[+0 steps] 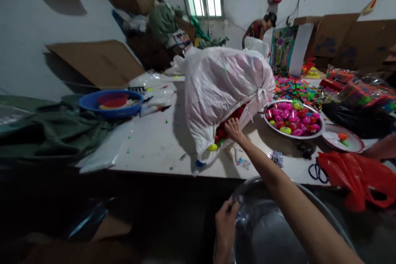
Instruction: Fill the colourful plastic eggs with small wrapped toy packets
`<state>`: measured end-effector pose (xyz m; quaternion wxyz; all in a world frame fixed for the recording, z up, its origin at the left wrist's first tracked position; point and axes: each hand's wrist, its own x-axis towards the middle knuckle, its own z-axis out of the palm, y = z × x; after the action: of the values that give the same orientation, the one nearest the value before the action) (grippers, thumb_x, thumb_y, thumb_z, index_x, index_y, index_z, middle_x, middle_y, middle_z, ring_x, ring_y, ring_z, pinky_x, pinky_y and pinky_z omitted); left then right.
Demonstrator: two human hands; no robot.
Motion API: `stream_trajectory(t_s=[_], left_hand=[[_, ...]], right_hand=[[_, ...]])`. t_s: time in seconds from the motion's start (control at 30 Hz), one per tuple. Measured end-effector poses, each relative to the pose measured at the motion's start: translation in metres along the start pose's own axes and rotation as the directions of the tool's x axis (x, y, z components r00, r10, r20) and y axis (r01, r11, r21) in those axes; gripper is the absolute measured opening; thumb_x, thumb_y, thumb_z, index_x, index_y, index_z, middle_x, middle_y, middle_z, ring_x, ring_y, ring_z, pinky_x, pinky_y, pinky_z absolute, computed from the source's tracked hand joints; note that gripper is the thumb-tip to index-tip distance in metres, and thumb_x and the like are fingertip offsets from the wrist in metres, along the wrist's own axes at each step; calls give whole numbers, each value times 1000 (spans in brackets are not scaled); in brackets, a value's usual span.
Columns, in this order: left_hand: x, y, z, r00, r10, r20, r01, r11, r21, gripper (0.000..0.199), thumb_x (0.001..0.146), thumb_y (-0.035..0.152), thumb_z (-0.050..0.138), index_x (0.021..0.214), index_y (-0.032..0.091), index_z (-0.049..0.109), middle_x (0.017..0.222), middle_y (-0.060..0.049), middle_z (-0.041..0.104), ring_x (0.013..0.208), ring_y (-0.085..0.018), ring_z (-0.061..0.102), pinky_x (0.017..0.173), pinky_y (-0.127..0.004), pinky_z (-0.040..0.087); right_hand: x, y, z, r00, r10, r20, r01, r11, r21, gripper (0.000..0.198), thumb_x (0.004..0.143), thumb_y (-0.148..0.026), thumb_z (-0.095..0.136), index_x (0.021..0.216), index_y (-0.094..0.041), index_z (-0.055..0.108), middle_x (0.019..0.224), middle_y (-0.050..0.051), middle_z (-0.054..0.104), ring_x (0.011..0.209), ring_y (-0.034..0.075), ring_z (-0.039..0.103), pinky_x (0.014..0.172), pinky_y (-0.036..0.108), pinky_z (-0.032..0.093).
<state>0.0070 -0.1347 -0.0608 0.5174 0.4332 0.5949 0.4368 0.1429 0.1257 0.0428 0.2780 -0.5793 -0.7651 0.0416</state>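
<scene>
A large white woven sack [225, 82] lies bulging on the table, its gathered neck tied at the right. Through a gap low on its side show red egg-shaped plastic pieces [220, 133] and a yellow one [212, 147]. My right hand [233, 129] reaches into this gap, fingers extended over the red pieces; the tips are partly hidden. Down at the table's front, my left hand [226, 219] is closed on a small clear plastic packet [240, 211] with bluish print, at the rim of a big metal basin [262, 231]. My right forearm crosses above that basin.
A bowl [266, 120] of pink, red and yellow eggs stands right of the sack. Beyond are scattered colourful pieces [297, 88]. Scissors [318, 172] and a red bag [355, 177] lie by the front edge. A blue basin [89, 105] sits left. Another person [256, 31] bends at the back.
</scene>
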Motion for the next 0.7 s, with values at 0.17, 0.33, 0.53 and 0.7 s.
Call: stream_trajectory(t_s=[0.17, 0.33, 0.53, 0.7], left_hand=[[-1, 13, -2, 994, -109, 10, 109, 970, -216, 37, 62, 40, 71, 89, 14, 68, 77, -5, 66, 64, -14, 57, 59, -23, 43], [3, 17, 14, 992, -121, 25, 124, 973, -193, 31, 64, 44, 70, 63, 14, 61, 54, 3, 52, 50, -9, 45, 49, -20, 34], [-7, 25, 40, 993, -79, 83, 87, 991, -98, 44, 66, 53, 66, 48, 17, 48, 46, 6, 38, 45, -8, 33, 45, -22, 25], [-19, 27, 51, 988, -79, 136, 94, 989, -112, 45, 68, 55, 63, 50, 16, 50, 47, 5, 40, 47, -8, 35, 47, -22, 26]], right_hand=[[-49, -1, -27, 985, 59, -162, -39, 992, 120, 23, 82, -23, 54, 101, -10, 56, 111, 14, 52, 105, 27, 44, 92, 42, 33], [-192, -14, -61, 891, 430, 149, -410, 618, 671, 40, 68, -39, 67, 101, -18, 58, 65, -4, 51, 57, 13, 48, 55, 25, 41], [-295, -18, -56, 666, 632, 397, -471, -57, 880, 24, 69, -39, 64, 79, -18, 60, 65, -3, 55, 51, 10, 47, 45, 21, 38], [-295, -21, -67, 688, 697, 200, -401, 136, 906, 25, 69, -33, 68, 87, -18, 63, 68, -2, 57, 56, 10, 48, 47, 20, 39]])
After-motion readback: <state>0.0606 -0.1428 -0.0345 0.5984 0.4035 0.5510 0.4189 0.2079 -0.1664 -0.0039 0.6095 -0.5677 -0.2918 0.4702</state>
